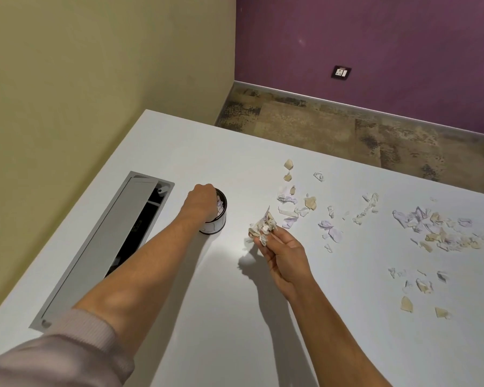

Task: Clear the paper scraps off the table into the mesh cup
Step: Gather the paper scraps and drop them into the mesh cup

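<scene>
Pressing scraps into the mesh cup [217, 212] at frame centre, my left hand [203, 201] bunched on them; my right hand [281, 254] pinches a wad [263, 226], which I should bring right over the rim.

Pale pink ribbed-cuff sleeve [76, 344] pushed up; forearms otherwise bare.

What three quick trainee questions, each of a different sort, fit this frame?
1. True or false: the left hand is at the small dark mesh cup.
2. What does the right hand hold?
3. Most loose torn paper scraps lie: A) left of the cup, B) right of it, C) on the floor.

Key: 1 true. 2 a crumpled bunch of paper scraps. 3 B.
</scene>
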The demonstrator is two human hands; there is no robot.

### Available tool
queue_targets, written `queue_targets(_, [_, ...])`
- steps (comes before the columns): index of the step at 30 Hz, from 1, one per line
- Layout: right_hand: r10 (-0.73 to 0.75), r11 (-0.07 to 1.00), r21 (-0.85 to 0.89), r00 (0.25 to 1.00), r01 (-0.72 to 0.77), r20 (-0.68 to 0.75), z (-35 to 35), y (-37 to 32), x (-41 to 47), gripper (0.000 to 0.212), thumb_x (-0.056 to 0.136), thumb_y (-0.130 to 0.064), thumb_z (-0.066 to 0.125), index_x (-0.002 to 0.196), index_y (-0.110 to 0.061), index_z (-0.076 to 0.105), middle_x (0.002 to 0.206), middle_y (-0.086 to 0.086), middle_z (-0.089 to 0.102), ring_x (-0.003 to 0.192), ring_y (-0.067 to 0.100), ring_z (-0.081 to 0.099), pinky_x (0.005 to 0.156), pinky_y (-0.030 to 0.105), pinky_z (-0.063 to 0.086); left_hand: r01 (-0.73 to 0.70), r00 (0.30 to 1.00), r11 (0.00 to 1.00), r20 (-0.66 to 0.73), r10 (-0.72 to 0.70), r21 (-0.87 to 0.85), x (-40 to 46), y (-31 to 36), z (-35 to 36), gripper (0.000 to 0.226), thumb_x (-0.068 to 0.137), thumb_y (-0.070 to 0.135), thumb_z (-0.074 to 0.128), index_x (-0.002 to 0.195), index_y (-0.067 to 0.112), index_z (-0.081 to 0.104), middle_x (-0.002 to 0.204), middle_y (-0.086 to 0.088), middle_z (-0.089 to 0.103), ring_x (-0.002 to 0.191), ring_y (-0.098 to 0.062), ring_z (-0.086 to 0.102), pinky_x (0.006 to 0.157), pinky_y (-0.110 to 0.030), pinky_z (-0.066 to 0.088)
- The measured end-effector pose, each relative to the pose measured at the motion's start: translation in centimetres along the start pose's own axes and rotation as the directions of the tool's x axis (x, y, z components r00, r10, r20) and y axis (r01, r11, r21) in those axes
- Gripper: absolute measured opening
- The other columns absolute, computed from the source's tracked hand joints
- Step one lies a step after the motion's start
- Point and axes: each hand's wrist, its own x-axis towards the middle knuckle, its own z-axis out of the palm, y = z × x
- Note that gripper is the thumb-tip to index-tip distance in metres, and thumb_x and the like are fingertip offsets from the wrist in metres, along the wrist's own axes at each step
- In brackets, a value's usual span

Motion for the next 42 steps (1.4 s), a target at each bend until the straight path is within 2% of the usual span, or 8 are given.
queue_targets(9, [0.022,0.999,-0.037,1.000,-0.022,0.002,-0.4,0.8,-1.0,0.021,0.091,0.010,0.054,0.101,-0.003,0.068,0.096,0.012,0.075,0.085,0.019,0.073,0.067,0.017,0.055,-0.040,0.999,0.994,-0.034,0.036,-0.103,-1.4,-0.5,-2.2,0.025,0.083,0.015,0.069,0.108,0.018,0.070,0.120,-0.011,0.062,0.109,-0.032,0.059,0.091,-0.040,0.053])
queue_targets(17, [0.027,0.999,-0.026,1.000,-0.027,-0.012,-1.4,1.2,-0.7,0.023,0.090,0.012,0.054,0.098,-0.002,0.070,0.097,0.016,0.074,0.082,0.019,0.073,0.067,0.018,0.056,-0.004,0.986,0.991,-0.166,-0.018,-0.133,-2.0,-0.1,-3.0,0.027,0.068,0.001,0.080,0.092,0.005,0.068,0.102,-0.013,0.065,0.098,-0.033,0.061,0.079,-0.040,0.056])
queue_targets(20, [0.039,0.999,-0.026,0.999,-0.039,-0.005,-1.6,1.6,-0.6,0.024,0.090,0.011,0.054,0.097,-0.003,0.071,0.099,0.017,0.074,0.081,0.021,0.073,0.068,0.020,0.056,0.016,0.984,0.981,-0.169,-0.049,-0.193,-1.9,0.0,-1.7,0.015,0.075,0.002,0.070,0.090,0.004,0.069,0.104,-0.016,0.065,0.100,-0.035,0.060,0.083,-0.044,0.055])
queue_targets(28, [0.061,0.998,-0.029,0.998,-0.060,0.024,-0.4,1.9,-0.5,0.021,0.090,0.010,0.056,0.103,0.000,0.069,0.101,0.016,0.073,0.088,0.022,0.072,0.072,0.021,0.056,0.012,0.969,0.995,-0.243,-0.035,-0.097,-2.3,0.3,-0.1,0.024,0.085,0.000,0.053,0.099,0.010,0.069,0.108,-0.016,0.064,0.096,-0.038,0.061,0.081,-0.042,0.053])
queue_targets(31, [0.063,0.998,-0.030,0.998,-0.062,0.028,0.4,1.7,-0.4,0.020,0.090,0.009,0.056,0.101,-0.001,0.068,0.098,0.014,0.075,0.085,0.019,0.073,0.069,0.018,0.056,-0.066,0.931,0.960,-0.363,-0.039,-0.271,-3.2,-0.2,-0.5,0.026,0.085,0.000,0.055,0.094,0.015,0.074,0.100,-0.010,0.071,0.094,-0.033,0.064,0.081,-0.042,0.054])
queue_targets(37, [0.057,0.998,-0.035,0.998,-0.056,0.041,1.8,1.6,-0.2,0.020,0.088,0.010,0.057,0.100,-0.002,0.068,0.098,0.014,0.074,0.088,0.021,0.073,0.069,0.019,0.056,-0.315,0.704,0.812,-0.695,-0.148,-0.492,-8.7,-2.4,4.2,0.015,0.094,0.010,0.057,0.104,0.009,0.068,0.108,-0.006,0.063,0.107,-0.023,0.052,0.093,-0.018,0.032])
queue_targets(39, [0.045,0.998,-0.054,0.998,-0.043,0.047,2.5,1.6,-0.2,0.019,0.088,0.010,0.059,0.097,-0.003,0.069,0.094,0.012,0.075,0.084,0.019,0.073,0.068,0.019,0.056,-0.273,0.692,0.810,-0.691,-0.209,-0.519,-10.1,-3.2,7.6,0.013,0.093,0.009,0.058,0.103,0.009,0.066,0.108,-0.006,0.061,0.106,-0.024,0.052,0.093,-0.025,0.036])
queue_targets(42, [0.029,0.994,-0.103,0.997,-0.022,0.070,3.4,1.5,0.1,0.019,0.087,0.008,0.061,0.095,-0.006,0.070,0.089,0.008,0.076,0.080,0.016,0.073,0.067,0.018,0.056,-0.254,0.763,0.865,-0.639,-0.096,-0.433,-11.4,-4.7,12.6,0.020,0.094,0.016,0.056,0.110,0.007,0.065,0.115,-0.009,0.062,0.110,-0.030,0.055,0.096,-0.040,0.044])
